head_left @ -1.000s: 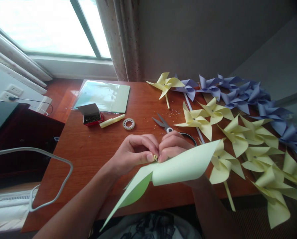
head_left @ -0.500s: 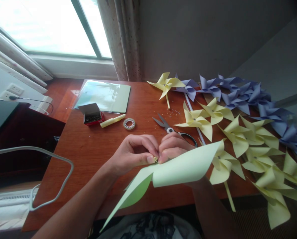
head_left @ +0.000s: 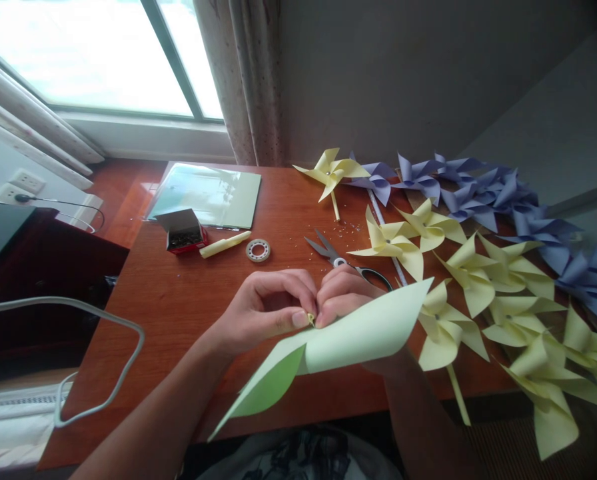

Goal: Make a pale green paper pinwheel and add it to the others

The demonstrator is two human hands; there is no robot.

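Note:
A light green paper pinwheel point(head_left: 363, 337) with curled blades is held up above the near side of the table. My right hand point(head_left: 346, 297) is closed on it near its middle, fingers bent and partly behind the paper. My left hand point(head_left: 273, 307) pinches a small yellowish piece point(head_left: 311, 319) between thumb and index finger, close against the pinwheel's centre; its exact kind is too small to tell. The fingertips of both hands nearly touch there. Just beyond my right hand lie open scissors point(head_left: 336, 257) with black handles.
Several yellow pinwheels point(head_left: 441, 323) and purple pinwheels point(head_left: 471, 200) cover the table's right side. Toward the back left are a pack of paper point(head_left: 228, 197), an open red box point(head_left: 186, 240) of small dark pieces, a rolled yellow paper stick point(head_left: 224, 245) and a tape roll point(head_left: 258, 251).
The pinwheel has tilted slightly, its lower-left blade rising and showing more of its green underside. Both hands keep their pinch at its centre. The view has shifted a little.

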